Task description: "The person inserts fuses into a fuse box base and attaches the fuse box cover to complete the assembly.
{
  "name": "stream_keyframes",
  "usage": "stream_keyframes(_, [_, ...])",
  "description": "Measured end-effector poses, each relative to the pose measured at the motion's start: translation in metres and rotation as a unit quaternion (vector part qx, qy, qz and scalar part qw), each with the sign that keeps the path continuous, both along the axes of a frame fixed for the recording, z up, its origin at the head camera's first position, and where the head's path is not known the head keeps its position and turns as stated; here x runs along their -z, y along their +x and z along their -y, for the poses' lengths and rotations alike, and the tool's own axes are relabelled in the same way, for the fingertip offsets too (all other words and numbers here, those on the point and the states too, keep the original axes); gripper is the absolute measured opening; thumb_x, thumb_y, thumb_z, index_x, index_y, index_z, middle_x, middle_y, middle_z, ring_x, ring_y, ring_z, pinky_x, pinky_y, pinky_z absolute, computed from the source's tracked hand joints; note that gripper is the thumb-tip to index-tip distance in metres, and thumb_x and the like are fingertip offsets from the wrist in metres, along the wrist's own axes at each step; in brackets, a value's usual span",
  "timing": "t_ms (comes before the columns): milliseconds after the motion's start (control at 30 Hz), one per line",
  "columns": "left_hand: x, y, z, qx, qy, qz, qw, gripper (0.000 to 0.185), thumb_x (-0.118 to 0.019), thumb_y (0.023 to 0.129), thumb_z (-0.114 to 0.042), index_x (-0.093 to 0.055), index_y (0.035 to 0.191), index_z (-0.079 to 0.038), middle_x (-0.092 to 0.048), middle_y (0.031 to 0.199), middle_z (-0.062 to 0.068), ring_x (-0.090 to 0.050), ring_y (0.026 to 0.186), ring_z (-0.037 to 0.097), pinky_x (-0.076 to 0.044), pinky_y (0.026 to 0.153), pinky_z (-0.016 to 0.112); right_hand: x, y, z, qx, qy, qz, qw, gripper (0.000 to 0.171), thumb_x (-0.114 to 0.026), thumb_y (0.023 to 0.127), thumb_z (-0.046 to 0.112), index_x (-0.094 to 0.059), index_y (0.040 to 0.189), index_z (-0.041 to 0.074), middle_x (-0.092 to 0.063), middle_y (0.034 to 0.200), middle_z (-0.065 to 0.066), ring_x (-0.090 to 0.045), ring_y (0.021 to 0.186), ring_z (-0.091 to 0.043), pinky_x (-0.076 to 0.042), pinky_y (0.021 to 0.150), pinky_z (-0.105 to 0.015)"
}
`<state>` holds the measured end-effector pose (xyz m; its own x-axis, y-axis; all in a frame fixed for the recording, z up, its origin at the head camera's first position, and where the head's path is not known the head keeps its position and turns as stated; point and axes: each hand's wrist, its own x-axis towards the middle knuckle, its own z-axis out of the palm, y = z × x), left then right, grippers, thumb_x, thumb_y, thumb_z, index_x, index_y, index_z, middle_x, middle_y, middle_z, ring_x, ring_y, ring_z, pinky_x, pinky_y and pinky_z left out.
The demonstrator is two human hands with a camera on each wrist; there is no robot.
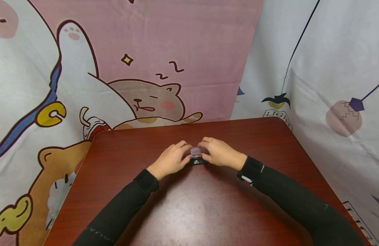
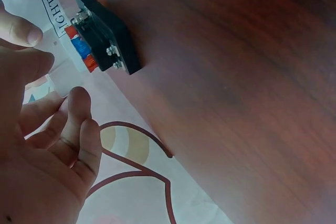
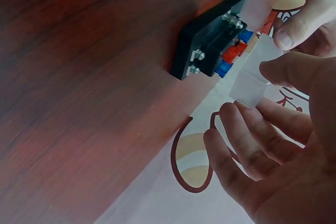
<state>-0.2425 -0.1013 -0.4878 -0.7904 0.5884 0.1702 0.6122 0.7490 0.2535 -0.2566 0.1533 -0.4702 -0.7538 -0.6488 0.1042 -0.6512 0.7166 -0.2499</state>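
Both hands meet around a clear plastic cover (image 1: pixel 196 151) over a small black fuse block (image 1: pixel 197 161) on the table. My left hand (image 1: pixel 171 160) pinches the cover's left end, and my right hand (image 1: pixel 221 153) pinches the right end between thumb and fingers. In the right wrist view the cover (image 3: pixel 254 74) appears as a whitish see-through piece just off the block (image 3: pixel 191 45). Red and blue fuses (image 3: pixel 233 52) sit along the block, with metal screw terminals at its ends. The left wrist view shows the block's other side (image 2: pixel 118 38).
A reddish-brown wooden table (image 1: pixel 189 212) spreads beneath both arms. Cartoon-printed cloth (image 1: pixel 207 51) hangs behind its far edge, and another pale printed cloth (image 1: pixel 324 85) hangs along the right side.
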Motion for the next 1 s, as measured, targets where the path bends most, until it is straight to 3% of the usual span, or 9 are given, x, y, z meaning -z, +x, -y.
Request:
stream_keyframes(400, [0.007, 0.0, 0.001, 0.004, -0.006, 0.007, 1.0, 0.041, -0.07, 0.11, -0.033, -0.071, 0.143, -0.009, -0.068, 0.126, 0.004, -0.069, 0.091, 0.019, -0.061, 0.086, 0.038, 0.013, -0.002, 0.001, -0.003, 0.0, 0.003, 1.0, 0.037, -0.077, 0.104, 0.029, -0.075, 0.137, 0.01, -0.07, 0.121, -0.003, -0.065, 0.1, -0.015, -0.061, 0.089, -0.038])
stream_keyframes(1000, [0.015, -0.002, 0.0, 0.008, -0.019, 0.001, 0.9998, 0.042, -0.072, 0.109, -0.033, -0.072, 0.143, -0.008, -0.07, 0.128, 0.006, -0.075, 0.099, 0.025, -0.063, 0.091, 0.043, 0.022, -0.004, 0.002, 0.0, 0.015, 0.02, 1.0, 0.04, -0.078, 0.105, 0.031, -0.075, 0.139, 0.01, -0.071, 0.125, -0.004, -0.069, 0.11, -0.018, -0.062, 0.1, -0.042])
